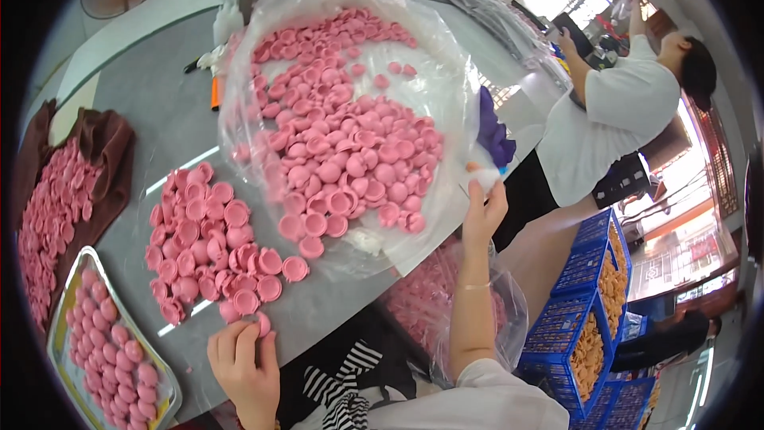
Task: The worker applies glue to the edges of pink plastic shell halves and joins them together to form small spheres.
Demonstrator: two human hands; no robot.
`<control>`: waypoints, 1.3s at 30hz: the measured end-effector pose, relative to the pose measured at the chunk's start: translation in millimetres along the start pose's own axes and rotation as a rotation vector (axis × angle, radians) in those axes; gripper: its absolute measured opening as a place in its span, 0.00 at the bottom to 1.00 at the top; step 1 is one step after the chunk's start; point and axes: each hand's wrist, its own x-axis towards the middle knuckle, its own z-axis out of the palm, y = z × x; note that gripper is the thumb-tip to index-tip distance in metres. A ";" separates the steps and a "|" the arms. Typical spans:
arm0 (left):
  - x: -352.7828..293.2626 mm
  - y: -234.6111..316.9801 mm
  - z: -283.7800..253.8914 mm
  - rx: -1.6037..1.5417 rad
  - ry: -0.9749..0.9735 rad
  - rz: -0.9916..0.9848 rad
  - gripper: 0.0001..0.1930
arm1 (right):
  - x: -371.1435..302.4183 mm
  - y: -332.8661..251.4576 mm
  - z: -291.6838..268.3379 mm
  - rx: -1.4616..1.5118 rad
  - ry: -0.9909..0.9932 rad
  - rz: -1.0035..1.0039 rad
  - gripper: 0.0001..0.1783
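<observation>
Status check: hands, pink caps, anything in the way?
Left hand pinching one pink cap at table edge. Right hand gripping clear bag rim, caps inside. Loose pile between; nothing blocking.

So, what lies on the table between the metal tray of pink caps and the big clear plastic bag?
In the head view, a loose pile of pink caps lies on the grey table between the metal tray and the plastic bag.

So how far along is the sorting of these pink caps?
Done: a metal tray at the left is filled with pink caps, and a loose pile lies on the table. In hand: the left hand pinches one cap; the right hand grips the clear bag. Left: most caps remain in that bag.
</observation>
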 end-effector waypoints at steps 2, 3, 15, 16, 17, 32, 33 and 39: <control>-7.7 0.3 -9.0 -0.059 0.024 -0.037 0.08 | -22.0 -45.2 3.8 0.356 -0.027 0.171 0.13; -12.3 -0.1 -11.6 -0.125 0.039 -0.082 0.08 | -33.5 -63.7 3.8 0.464 -0.118 0.193 0.14; -30.3 19.0 -1.4 -0.652 -0.017 -0.174 0.14 | -140.2 -175.4 28.4 0.975 -1.068 0.120 0.15; -34.1 17.3 -3.1 -0.649 -0.017 -0.176 0.14 | -141.4 -177.2 29.2 0.978 -1.069 0.121 0.15; -36.9 17.0 -5.4 -0.766 0.025 -0.290 0.15 | -143.6 -179.1 29.0 0.970 -1.054 0.155 0.14; -40.5 -0.4 -2.6 -1.489 -0.053 -0.569 0.22 | -143.4 -175.1 28.9 1.241 -0.809 0.537 0.24; -41.7 -2.6 -3.0 -1.520 -0.046 -0.582 0.23 | -139.9 -170.1 28.2 1.224 -0.811 0.484 0.23; -43.5 -0.8 -2.3 -1.500 -0.005 -0.602 0.25 | -140.9 -161.5 36.9 1.340 -0.657 0.566 0.20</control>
